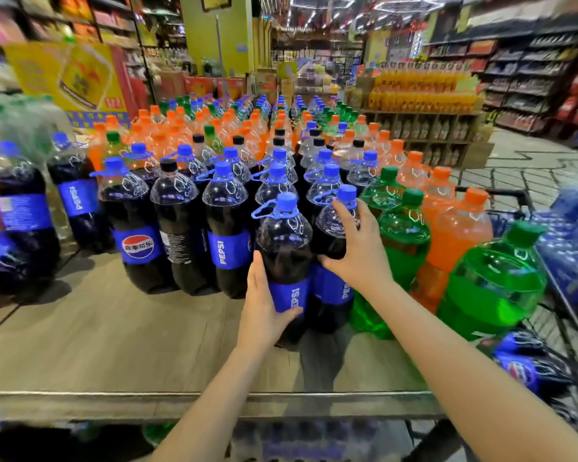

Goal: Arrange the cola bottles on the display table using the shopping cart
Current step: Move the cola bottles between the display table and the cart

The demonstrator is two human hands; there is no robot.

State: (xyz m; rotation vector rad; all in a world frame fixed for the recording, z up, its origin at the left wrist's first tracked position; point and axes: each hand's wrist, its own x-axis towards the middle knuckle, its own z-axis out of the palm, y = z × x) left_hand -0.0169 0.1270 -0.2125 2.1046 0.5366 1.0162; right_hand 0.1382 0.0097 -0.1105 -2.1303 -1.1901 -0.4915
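The person is setting two Pepsi bottles at the front of the cola block on the wooden display table point(114, 335). The left hand point(262, 308) is wrapping its grip around the label of the nearer Pepsi bottle point(286, 248), which is standing upright on the table. The right hand point(356, 248) is grasping the shoulder of the second Pepsi bottle point(334, 295) just beside it, next to the green soda bottle point(401, 241). This looks like the placing step. Next, both bottles probably need nudging into line with the row behind, then more fetching from the shopping cart point(568, 331), where another Pepsi bottle point(521, 365) is lying
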